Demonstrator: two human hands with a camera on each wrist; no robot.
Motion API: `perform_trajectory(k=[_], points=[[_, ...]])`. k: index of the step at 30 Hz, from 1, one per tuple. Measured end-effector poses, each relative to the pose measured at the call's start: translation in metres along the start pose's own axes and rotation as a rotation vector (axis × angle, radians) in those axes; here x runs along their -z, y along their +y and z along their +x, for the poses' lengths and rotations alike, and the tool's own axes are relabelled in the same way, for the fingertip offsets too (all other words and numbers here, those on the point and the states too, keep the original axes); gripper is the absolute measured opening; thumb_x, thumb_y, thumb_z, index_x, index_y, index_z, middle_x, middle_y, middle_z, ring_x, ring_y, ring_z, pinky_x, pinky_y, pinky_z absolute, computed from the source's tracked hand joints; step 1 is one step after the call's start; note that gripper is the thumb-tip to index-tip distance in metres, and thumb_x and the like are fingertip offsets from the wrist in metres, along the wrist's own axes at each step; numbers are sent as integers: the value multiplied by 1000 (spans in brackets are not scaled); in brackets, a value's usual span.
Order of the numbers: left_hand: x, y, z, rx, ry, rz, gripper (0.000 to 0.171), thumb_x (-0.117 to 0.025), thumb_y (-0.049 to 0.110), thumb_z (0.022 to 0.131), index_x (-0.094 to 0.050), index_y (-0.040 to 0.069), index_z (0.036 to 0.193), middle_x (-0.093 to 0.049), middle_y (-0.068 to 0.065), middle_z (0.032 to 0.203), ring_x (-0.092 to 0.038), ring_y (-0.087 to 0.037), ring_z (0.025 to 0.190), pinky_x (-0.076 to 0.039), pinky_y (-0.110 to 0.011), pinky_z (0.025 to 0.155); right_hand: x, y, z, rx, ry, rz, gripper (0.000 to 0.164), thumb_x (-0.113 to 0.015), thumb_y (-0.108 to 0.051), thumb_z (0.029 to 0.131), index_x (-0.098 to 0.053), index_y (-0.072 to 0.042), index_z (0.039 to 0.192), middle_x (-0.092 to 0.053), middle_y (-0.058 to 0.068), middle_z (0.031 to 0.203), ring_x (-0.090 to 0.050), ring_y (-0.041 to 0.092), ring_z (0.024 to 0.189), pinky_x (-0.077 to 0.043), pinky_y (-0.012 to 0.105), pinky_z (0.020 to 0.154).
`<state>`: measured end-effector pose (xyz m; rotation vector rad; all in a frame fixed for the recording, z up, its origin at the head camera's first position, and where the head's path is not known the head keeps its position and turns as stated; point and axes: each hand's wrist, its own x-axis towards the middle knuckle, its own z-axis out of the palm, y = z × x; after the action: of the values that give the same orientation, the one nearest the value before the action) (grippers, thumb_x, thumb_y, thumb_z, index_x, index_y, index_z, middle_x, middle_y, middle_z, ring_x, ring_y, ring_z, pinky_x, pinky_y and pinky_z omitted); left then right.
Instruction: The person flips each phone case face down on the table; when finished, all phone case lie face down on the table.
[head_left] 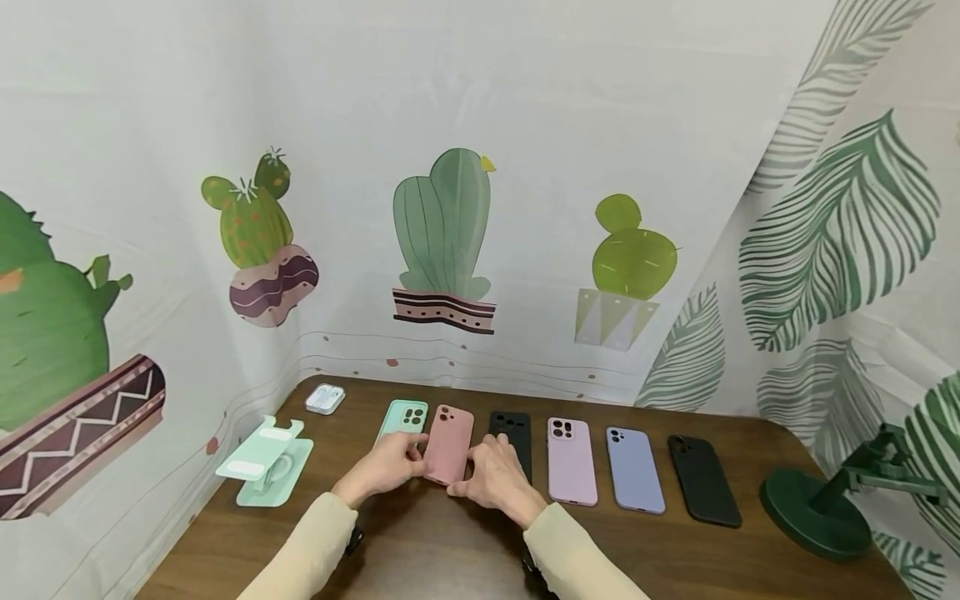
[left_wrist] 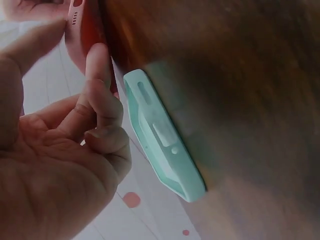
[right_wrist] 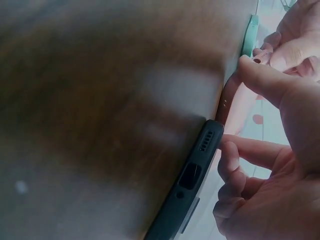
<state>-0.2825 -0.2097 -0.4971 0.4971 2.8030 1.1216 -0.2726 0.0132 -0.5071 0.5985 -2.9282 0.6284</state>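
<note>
Both hands are at a pink phone case (head_left: 451,443), which lies back side up and slightly tilted in the row on the table. My left hand (head_left: 388,463) holds its lower left side between thumb and fingers. My right hand (head_left: 497,475) grips the lower right, thumb at the bottom corner and a finger along the side. In the left wrist view, a mint phone case (left_wrist: 162,137) shows its open inner side close to the left fingers. A black phone case (right_wrist: 190,172) lies right beside the right fingers in the right wrist view; the right hand partly covers it in the head view.
To the right lie a lilac phone case (head_left: 572,467), a blue phone case (head_left: 634,471) and another black phone case (head_left: 705,482). A dark green stand (head_left: 817,517) is at the far right. At left are a mint phone stand (head_left: 273,454) and a small white box (head_left: 325,398).
</note>
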Motion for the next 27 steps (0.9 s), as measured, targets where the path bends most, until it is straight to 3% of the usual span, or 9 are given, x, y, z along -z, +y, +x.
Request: perform_trajectory(k=[5,11,13,17,19,23,24,27], points=[[-6,7,0,5,-9,114,69,-97,12,75,-68,-10,134,-67,1,69,-57,-8,61,-47,-24,58,-1,3,1,-1,9,-21,43,-97,-45,77,-84,-9,97,-67,10,96,-48,23,90,-47,40,83],[-12,8,4,-9,-2,189,49,-100,13,71,-74,0,110,-67,1,70,-58,-11,62,-49,-28,58,-2,5,1,9,26,-24,43,-98,-43,76,-83,-8,97,-68,11,97,-49,23,88,-48,40,82],[-13,4,7,-27,-3,194,46,-100,14,71,-73,1,106,-67,1,70,-58,-12,62,-49,-30,58,-3,6,1,8,30,-23,43,-98,-42,75,-83,-7,96,-69,11,97,-50,23,88,-48,40,81],[-21,-23,17,-98,-6,233,43,-97,20,76,-73,1,105,-68,1,74,-56,-10,63,-48,-29,58,-5,5,2,2,33,-24,44,-98,-40,75,-83,-6,96,-69,12,98,-51,24,88,-50,41,81],[-21,-23,16,-93,-10,234,42,-97,21,77,-73,0,105,-68,2,74,-55,-10,64,-48,-30,59,-4,3,1,-8,27,-24,46,-98,-40,76,-83,-5,100,-69,13,99,-52,25,89,-50,42,82],[-13,-4,4,-40,31,252,57,-99,26,75,-74,-2,117,-65,2,71,-57,-13,67,-49,-32,63,-1,-2,-6,-28,28,0,58,-98,-43,77,-80,-2,115,-68,12,102,-53,26,93,-51,44,86],[-7,3,-1,-12,50,255,64,-99,27,73,-73,-3,123,-64,3,72,-59,-15,72,-50,-33,67,0,-3,-8,-25,31,17,58,-98,-43,77,-80,-2,114,-68,11,101,-53,25,94,-50,44,86],[6,2,-13,23,108,307,86,-100,38,73,-67,-3,141,-65,1,84,-59,-18,91,-49,-35,79,3,-12,-14,2,53,74,53,-98,-45,77,-77,-3,104,-65,7,95,-51,23,92,-47,40,83]])
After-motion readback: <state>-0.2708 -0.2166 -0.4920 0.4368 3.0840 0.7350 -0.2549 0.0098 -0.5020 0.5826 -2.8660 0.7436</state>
